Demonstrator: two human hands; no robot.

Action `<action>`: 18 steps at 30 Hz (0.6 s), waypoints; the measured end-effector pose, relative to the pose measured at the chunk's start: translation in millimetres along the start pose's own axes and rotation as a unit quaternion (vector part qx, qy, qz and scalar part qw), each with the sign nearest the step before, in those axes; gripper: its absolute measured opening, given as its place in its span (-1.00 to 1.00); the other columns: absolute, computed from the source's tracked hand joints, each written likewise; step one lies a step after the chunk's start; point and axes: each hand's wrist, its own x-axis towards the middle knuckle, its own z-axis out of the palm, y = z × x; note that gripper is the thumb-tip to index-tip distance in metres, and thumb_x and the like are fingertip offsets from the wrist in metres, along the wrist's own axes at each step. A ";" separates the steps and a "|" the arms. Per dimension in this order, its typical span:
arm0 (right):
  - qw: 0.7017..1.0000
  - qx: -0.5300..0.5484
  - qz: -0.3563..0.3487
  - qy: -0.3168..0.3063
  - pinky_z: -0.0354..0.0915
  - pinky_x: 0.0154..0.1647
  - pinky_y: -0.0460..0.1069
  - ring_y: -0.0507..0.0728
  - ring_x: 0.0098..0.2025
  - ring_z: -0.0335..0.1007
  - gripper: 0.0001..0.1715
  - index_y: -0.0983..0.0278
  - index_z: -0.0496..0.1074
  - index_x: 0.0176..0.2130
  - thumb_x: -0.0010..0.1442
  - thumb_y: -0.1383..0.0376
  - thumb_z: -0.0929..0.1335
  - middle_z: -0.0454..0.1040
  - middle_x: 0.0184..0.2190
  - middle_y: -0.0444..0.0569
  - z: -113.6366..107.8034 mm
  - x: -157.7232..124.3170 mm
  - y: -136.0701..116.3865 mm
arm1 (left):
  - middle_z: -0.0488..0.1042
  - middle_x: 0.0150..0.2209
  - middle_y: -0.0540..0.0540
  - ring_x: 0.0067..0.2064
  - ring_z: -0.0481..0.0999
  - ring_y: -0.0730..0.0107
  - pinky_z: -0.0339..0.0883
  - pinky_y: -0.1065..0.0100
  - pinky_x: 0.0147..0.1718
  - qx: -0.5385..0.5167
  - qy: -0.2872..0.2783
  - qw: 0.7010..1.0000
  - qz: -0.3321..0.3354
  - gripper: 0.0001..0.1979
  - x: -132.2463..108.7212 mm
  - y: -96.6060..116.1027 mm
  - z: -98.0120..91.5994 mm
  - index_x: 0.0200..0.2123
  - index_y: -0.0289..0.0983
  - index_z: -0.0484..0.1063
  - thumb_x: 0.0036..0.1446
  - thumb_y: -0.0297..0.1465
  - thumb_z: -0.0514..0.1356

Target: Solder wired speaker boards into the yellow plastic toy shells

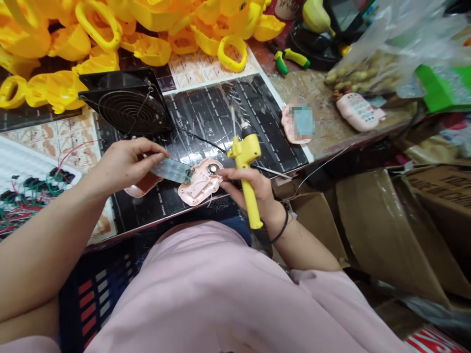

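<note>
My left hand (127, 164) pinches a small grey circuit board (172, 170) and holds it flat above the black mat (206, 117). The board's right end meets a pink plastic shell half (200, 184) with a round speaker in it, lying at the table's near edge. My right hand (253, 189) is wrapped round a yellow soldering iron (247, 169), its tip pointing up and away from me. The fingers of that hand also rest against the pink shell. Another pink piece (142, 185) lies under my left hand.
A black fan (127, 105) stands behind my left hand. Yellow plastic toy parts (110, 29) are heaped at the back. Wired components lie on a white tray (25, 166) at left. Pink toy shells (358, 112), a plastic bag and cardboard boxes (397, 220) fill the right.
</note>
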 end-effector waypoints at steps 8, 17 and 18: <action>0.992 -0.071 0.063 0.088 0.58 -0.05 0.00 0.10 -0.10 0.62 -0.73 0.13 0.25 -0.03 0.33 0.38 0.36 0.62 -0.10 -0.06 -1.4 18.1 7.2 | 0.63 -0.18 -0.08 -0.16 0.57 0.35 0.40 0.33 -0.11 0.042 -0.065 0.977 0.199 -0.70 74.0 43.6 32.0 -0.12 -0.22 0.59 0.25 -0.36 0.06; 0.993 -0.110 0.032 0.017 0.55 0.01 0.02 0.11 -0.08 0.61 -0.59 0.14 0.26 0.05 0.27 0.35 0.42 0.61 -0.09 -0.05 -15.5 3.3 24.8 | 0.58 -0.28 -0.10 -0.26 0.54 0.35 0.36 0.35 -0.27 0.056 -0.020 0.951 0.303 -0.74 35.2 43.9 24.9 -0.23 -0.24 0.59 0.32 -0.38 0.07; 0.994 -0.101 0.030 -0.003 0.54 0.03 0.03 0.11 -0.04 0.60 -0.59 0.14 0.25 0.06 0.28 0.33 0.43 0.61 -0.06 -0.04 -17.0 4.9 27.6 | 0.57 -0.33 -0.09 -0.31 0.52 0.37 0.34 0.35 -0.32 0.081 -0.044 0.941 0.327 -0.73 22.4 43.0 21.8 -0.25 -0.23 0.59 0.31 -0.42 0.06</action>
